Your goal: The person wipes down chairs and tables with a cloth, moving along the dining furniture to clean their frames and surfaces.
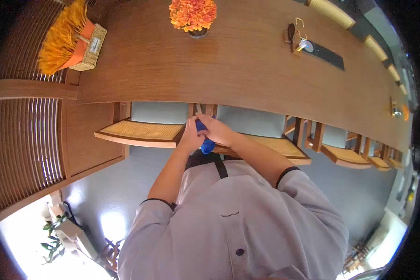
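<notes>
A bunched blue cloth (207, 146) is between my two hands, just short of the long table's near edge. My left hand (190, 136) is closed around its left side. From the right, my right hand (218, 131) comes over the cloth, its fingers touching or overlapping those of the left. A thin pale strip (199, 108) shows just beyond the fingertips; I cannot tell what it is. Both hands are above the gap between two chairs with woven cane backs, the left chair (142, 129) and the right chair (277, 146).
The long wooden table (247, 70) bears an orange flower pot (193, 16), a wicker basket (91, 49) of orange dried plumes, and a dark tray (326, 56) beside a small wooden stand (297, 44). More chairs (345, 155) line the right. A slatted wooden screen (25, 144) stands left.
</notes>
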A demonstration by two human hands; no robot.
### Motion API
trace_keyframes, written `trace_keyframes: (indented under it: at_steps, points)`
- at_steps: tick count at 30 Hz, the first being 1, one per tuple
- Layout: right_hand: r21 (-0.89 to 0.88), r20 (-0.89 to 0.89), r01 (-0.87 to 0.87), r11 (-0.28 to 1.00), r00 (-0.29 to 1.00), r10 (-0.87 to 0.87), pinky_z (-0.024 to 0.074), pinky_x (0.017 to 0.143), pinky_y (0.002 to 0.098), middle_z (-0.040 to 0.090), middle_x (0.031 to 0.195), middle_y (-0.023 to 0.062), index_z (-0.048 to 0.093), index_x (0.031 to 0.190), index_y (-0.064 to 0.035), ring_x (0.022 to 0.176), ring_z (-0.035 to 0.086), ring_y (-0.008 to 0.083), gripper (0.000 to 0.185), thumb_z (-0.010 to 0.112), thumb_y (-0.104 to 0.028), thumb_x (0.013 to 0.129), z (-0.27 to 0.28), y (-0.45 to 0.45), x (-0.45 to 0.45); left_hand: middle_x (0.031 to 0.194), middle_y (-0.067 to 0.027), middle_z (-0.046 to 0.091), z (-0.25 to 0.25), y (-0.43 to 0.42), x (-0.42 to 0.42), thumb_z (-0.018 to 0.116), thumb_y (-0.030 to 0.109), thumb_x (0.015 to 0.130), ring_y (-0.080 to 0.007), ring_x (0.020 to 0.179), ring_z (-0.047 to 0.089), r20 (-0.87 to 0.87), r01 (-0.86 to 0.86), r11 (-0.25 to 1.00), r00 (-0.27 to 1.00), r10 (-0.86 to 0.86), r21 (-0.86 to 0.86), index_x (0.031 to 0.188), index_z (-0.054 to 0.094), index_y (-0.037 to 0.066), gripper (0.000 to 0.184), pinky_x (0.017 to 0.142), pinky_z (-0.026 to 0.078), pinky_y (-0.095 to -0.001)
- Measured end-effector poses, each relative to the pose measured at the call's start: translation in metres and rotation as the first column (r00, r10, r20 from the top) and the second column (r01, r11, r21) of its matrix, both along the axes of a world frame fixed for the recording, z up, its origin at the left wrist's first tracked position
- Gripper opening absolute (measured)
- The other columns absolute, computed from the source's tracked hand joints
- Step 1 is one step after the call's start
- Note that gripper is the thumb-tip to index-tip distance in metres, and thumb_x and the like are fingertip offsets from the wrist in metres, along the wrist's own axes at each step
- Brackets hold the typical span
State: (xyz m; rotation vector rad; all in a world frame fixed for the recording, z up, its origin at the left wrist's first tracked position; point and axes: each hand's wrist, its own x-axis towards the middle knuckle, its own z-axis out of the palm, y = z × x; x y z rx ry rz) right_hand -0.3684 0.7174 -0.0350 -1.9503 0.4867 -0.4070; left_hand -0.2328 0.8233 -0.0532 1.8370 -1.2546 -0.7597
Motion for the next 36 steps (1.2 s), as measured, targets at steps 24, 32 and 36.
trace_keyframes:
  at_steps: [24,32,36]
  points:
    - [-0.267,-0.287,0.543,0.796,0.744,-0.603,0.0437,0.094,0.0594,0.06,0.113,0.0384,0.048,0.129,0.0102,0.111,0.054,0.0558,0.041,0.054,-0.016,0.098,-0.195,-0.006,0.043,0.147,-0.0364,0.036,-0.117,-0.096,0.034,0.054,0.015,0.095,-0.0509,0.136,0.037,-0.014,0.341,0.864,0.932,-0.362,0.371,0.142,0.045,0.001,0.051,0.111,0.037,-0.055]
    - [0.175,-0.37,0.674,0.718,0.721,-0.586,0.0475,0.095,0.0533,0.061,0.121,0.0363,0.048,0.133,0.0062,0.111,0.058,0.0546,0.05,0.054,-0.032,0.102,-0.18,0.002,0.036,0.133,-0.0376,0.045,-0.138,-0.074,0.017,0.056,0.002,0.087,-0.0545,0.12,0.049,0.02,0.18,0.966,0.982,-0.187,0.185,0.141,0.039,-0.001,0.056,0.104,0.042,-0.0545]
    - [0.174,-0.785,0.538,0.825,0.581,-0.214,0.0479,0.096,0.0528,0.062,0.122,0.0353,0.047,0.136,0.0026,0.12,0.056,0.0518,0.056,0.054,-0.041,0.101,-0.101,-0.019,0.032,0.137,-0.037,0.041,-0.13,-0.064,0.028,0.06,-0.001,0.085,-0.054,0.123,0.048,-0.01,0.264,0.953,0.964,-0.266,0.148,0.142,0.037,-0.003,0.061,0.104,0.042,-0.0537]
